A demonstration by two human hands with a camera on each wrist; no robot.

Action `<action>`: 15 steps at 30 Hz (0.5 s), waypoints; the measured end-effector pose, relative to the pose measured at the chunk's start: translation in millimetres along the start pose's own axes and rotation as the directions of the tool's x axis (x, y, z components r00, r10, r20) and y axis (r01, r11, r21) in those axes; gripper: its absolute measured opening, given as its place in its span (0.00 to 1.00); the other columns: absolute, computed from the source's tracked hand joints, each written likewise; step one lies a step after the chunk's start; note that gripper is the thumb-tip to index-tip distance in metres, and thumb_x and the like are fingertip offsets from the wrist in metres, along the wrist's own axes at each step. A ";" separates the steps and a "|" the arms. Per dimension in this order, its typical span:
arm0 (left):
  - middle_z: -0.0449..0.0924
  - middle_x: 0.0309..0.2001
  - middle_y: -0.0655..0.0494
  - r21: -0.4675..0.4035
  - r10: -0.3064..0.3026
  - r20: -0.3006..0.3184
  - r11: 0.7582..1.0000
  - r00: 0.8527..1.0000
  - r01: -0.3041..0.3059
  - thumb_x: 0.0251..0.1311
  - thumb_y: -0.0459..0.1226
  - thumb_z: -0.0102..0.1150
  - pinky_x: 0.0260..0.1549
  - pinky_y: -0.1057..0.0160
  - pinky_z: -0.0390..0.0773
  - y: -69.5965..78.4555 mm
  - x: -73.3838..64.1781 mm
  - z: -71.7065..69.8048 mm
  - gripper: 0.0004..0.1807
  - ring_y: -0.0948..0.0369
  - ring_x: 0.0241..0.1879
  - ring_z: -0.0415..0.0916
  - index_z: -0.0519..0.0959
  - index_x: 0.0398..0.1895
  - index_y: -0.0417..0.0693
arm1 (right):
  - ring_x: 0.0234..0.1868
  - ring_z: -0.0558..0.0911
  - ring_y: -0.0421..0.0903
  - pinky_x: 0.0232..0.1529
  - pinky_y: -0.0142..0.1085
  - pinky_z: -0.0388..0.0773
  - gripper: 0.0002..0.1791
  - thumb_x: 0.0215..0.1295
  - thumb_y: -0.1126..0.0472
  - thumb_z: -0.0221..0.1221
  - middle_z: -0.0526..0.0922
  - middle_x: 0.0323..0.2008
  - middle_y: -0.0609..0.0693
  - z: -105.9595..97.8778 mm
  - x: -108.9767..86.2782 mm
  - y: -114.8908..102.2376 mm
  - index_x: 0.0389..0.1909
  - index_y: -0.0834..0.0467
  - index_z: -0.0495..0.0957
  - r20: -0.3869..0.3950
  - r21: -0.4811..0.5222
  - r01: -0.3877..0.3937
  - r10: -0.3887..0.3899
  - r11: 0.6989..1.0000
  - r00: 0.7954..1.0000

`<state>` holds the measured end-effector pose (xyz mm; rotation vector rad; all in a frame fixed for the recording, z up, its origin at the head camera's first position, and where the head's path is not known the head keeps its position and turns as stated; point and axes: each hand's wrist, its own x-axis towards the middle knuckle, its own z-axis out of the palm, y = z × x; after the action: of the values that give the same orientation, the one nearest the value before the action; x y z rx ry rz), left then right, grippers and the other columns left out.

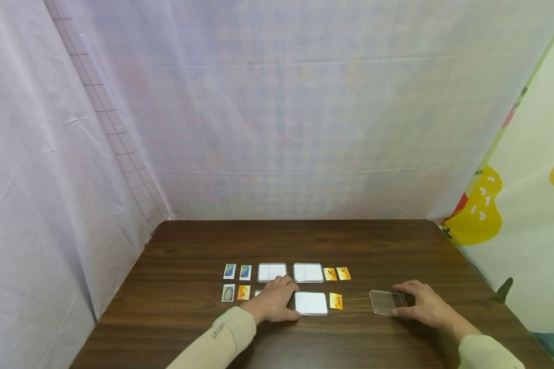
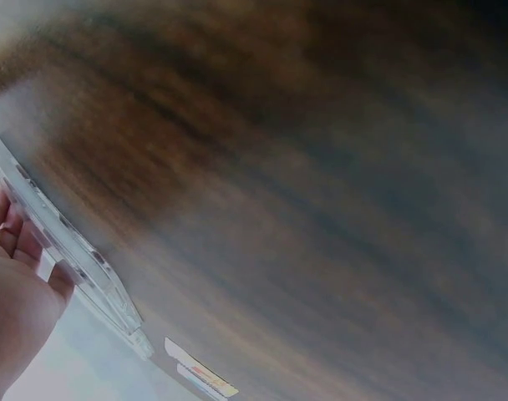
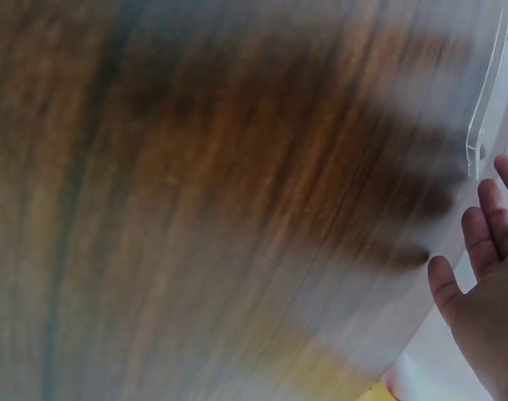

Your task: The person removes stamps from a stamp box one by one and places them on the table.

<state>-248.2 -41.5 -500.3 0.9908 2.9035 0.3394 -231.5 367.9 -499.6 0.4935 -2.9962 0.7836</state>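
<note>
In the head view my left hand (image 1: 274,300) lies over a mostly covered clear case near the table's front. Its thumb and fingertips reach the left corners of a clear case with a white insert (image 1: 311,303). The left wrist view shows my fingers (image 2: 20,242) against a thin clear case (image 2: 78,251); I cannot tell whether they grip it. To the right, my right hand (image 1: 422,305) holds a clear plastic lid (image 1: 382,302) between thumb and fingers, at its far and near edges. The same lid (image 3: 485,92) appears edge-on in the right wrist view.
Two more white-lined cases, left (image 1: 272,272) and right (image 1: 308,272), lie behind. Several stamps flank the cases: blue ones (image 1: 229,271) and a grey one (image 1: 228,293) at left, orange ones (image 1: 336,301) mostly at right. A brown wooden table (image 1: 189,246) meets hanging curtains (image 1: 286,128).
</note>
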 end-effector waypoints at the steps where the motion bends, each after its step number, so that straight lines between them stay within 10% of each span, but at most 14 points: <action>1: 0.70 0.53 0.58 -0.001 -0.001 0.000 1.000 1.000 0.001 0.53 0.54 0.68 0.56 0.60 0.68 0.3 -0.1 -0.4 0.31 0.61 0.52 0.65 0.75 0.56 0.49 | 0.53 0.72 0.68 0.49 0.65 0.70 0.37 0.49 0.47 0.74 0.75 0.52 0.64 0.3 -0.1 -0.1 0.56 0.64 0.78 -0.002 -0.007 0.004 -0.004 1.000 1.000; 15: 0.70 0.52 0.58 0.015 0.004 -0.004 1.000 1.000 -0.004 0.53 0.55 0.68 0.56 0.61 0.68 0.7 0.0 -0.4 0.32 0.61 0.51 0.66 0.76 0.57 0.48 | 0.55 0.71 0.67 0.48 0.69 0.67 0.38 0.47 0.46 0.75 0.75 0.53 0.61 3.1 -1.1 -1.8 0.57 0.62 0.78 0.026 -0.060 -0.025 0.026 0.998 0.999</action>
<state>-247.9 -41.1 -499.8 0.9993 2.9127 0.3204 -229.7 365.3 -501.6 0.4688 -3.0458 0.6922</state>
